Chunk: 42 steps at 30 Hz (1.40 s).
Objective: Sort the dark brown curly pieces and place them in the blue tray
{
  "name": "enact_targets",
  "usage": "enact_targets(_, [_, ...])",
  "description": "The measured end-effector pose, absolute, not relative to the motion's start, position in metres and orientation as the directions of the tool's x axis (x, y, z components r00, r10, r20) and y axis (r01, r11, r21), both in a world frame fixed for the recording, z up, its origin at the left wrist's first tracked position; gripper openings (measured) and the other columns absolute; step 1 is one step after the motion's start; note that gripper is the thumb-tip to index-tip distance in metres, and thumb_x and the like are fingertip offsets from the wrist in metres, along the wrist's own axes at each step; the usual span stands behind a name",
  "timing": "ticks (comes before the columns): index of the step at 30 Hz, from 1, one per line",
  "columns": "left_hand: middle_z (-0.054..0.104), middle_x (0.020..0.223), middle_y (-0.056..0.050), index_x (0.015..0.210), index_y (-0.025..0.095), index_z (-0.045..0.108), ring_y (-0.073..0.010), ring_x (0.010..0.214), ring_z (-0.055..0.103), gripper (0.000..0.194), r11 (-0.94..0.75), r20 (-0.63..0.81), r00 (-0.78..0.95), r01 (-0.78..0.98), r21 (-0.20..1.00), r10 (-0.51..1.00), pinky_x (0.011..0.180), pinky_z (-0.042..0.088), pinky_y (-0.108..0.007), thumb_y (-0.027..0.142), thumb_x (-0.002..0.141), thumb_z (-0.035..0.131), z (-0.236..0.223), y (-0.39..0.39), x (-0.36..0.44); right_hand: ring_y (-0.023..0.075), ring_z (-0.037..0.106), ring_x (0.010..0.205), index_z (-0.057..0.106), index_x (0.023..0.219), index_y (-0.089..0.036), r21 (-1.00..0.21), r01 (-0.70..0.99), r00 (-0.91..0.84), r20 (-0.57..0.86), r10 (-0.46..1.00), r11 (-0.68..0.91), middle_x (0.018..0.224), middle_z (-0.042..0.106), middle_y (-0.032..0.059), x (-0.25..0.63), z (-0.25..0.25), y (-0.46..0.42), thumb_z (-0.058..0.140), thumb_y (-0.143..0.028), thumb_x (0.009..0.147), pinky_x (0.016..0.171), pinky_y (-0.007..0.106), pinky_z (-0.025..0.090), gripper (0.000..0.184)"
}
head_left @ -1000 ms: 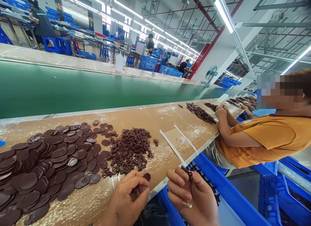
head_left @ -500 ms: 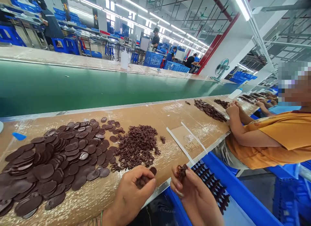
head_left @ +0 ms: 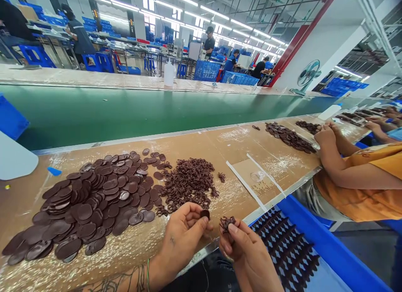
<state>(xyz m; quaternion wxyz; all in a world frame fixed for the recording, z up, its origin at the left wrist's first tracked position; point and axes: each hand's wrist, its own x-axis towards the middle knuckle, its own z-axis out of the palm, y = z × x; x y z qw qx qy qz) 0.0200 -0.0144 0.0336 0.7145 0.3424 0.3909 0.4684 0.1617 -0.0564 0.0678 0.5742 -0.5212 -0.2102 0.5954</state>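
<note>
Two seemingly rubber pieces (head_left: 205,214) in hands (head_left: 184,237)

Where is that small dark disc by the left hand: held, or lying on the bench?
Held: the dark brown disc sits pinched at the left hand's fingertips, above the bench.

The dark discs (head_left: 94,200) and brown curly bits (head_left: 188,183) block the way left on the counter (head_left: 238,137). There is room to reach right, over the bare counter, up to the next person's arm (head_left: 361,177). The blue bin (head_left: 326,241) sits below the front edge (head_left: 282,196).
</note>
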Motion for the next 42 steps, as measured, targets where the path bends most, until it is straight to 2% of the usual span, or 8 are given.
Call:
enact_targets(7, [0.075,0.083,-0.002,0.084,0.02,0.053,-0.0149,0.07,0.071,0.047,0.355,-0.245,0.277,-0.482,0.801,0.929,0.073,0.056,-0.028,0.055,0.075,0.083,0.043,-0.012,0.018,0.0141,0.048,0.056,0.076,0.08,-0.018,-0.872,-0.431,0.199,-0.344,0.918,-0.233,0.057,0.06,0.0006,0.149,0.058,-0.057,0.086,-0.041,0.072,0.058,0.027,0.039,0.026])
enact_targets(12, [0.064,0.072,0.006,0.084,0.019,0.062,-0.0064,0.064,0.058,0.038,0.259,-0.173,0.218,-0.477,0.84,0.961,0.062,0.046,-0.016,0.051,0.078,0.083,0.035,-0.009,0.018,0.0162,0.054,0.06,0.077,0.083,-0.019,-0.866,-0.446,0.187,-0.336,0.923,-0.225,0.063,0.067,0.0035,0.147,0.051,-0.061,0.087,-0.042,0.071,0.06,0.027,0.044,0.028])
enact_targets(20, [0.068,0.071,0.004,0.081,0.018,0.062,-0.0062,0.062,0.056,0.036,0.295,-0.206,0.236,-0.455,0.84,0.95,0.06,0.044,-0.016,0.046,0.077,0.085,0.039,-0.014,0.019,0.0193,0.061,0.07,0.081,0.091,-0.018,-0.868,-0.445,0.245,-0.356,0.902,-0.221,0.074,0.074,0.0059,0.149,0.049,-0.063,0.091,-0.043,0.068,0.068,0.03,0.051,0.036])
enact_targets(24, [0.066,0.07,0.002,0.082,0.018,0.063,-0.0097,0.065,0.06,0.029,0.335,-0.187,0.371,-0.391,0.857,0.91,0.063,0.048,-0.021,0.044,0.087,0.074,0.039,-0.02,0.021,0.0187,0.062,0.07,0.082,0.093,-0.019,-0.901,-0.39,0.243,-0.301,0.922,-0.191,0.076,0.074,0.0058,0.151,0.048,-0.061,0.088,-0.04,0.072,0.07,0.03,0.053,0.031])
enact_targets(29, [0.068,0.072,0.001,0.091,0.017,0.067,-0.0108,0.063,0.062,0.026,0.24,-0.129,0.349,-0.298,0.924,0.928,0.06,0.046,-0.021,0.043,0.094,0.066,0.033,-0.024,0.019,0.0216,0.067,0.085,0.082,0.086,-0.021,-0.95,-0.284,0.276,-0.213,0.937,-0.132,0.12,0.073,0.0104,0.141,0.047,-0.061,0.087,-0.039,0.073,0.078,0.032,0.058,0.023])
enact_targets(32, [0.068,0.067,0.002,0.09,0.018,0.067,-0.0097,0.058,0.058,0.021,0.157,-0.11,0.297,-0.141,0.977,0.949,0.054,0.04,-0.019,0.038,0.095,0.063,0.032,-0.025,0.015,0.0284,0.068,0.105,0.081,0.08,-0.02,-0.975,-0.203,0.313,-0.146,0.938,-0.084,0.12,0.073,0.0118,0.134,0.051,-0.062,0.083,-0.039,0.076,0.089,0.035,0.058,0.02])
enact_targets(35, [0.067,0.064,0.005,0.092,0.019,0.068,-0.0086,0.055,0.053,0.011,0.072,-0.071,0.26,0.006,0.997,0.963,0.052,0.037,-0.019,0.029,0.094,0.062,0.034,-0.025,0.012,0.0295,0.067,0.11,0.08,0.079,-0.02,-0.989,-0.139,0.342,-0.102,0.934,-0.057,0.116,0.073,0.012,0.129,0.055,-0.062,0.079,-0.038,0.079,0.093,0.036,0.056,0.017])
enact_targets(42, [0.069,0.066,0.005,0.094,0.02,0.068,-0.0094,0.055,0.057,0.012,0.071,-0.08,0.252,0.045,0.996,0.964,0.051,0.038,-0.019,0.03,0.094,0.061,0.038,-0.024,0.011,0.0297,0.068,0.109,0.078,0.077,-0.02,-0.995,-0.032,0.279,-0.098,0.955,-0.093,0.12,0.072,0.0131,0.138,0.049,-0.06,0.076,-0.037,0.082,0.088,0.034,0.059,0.018])
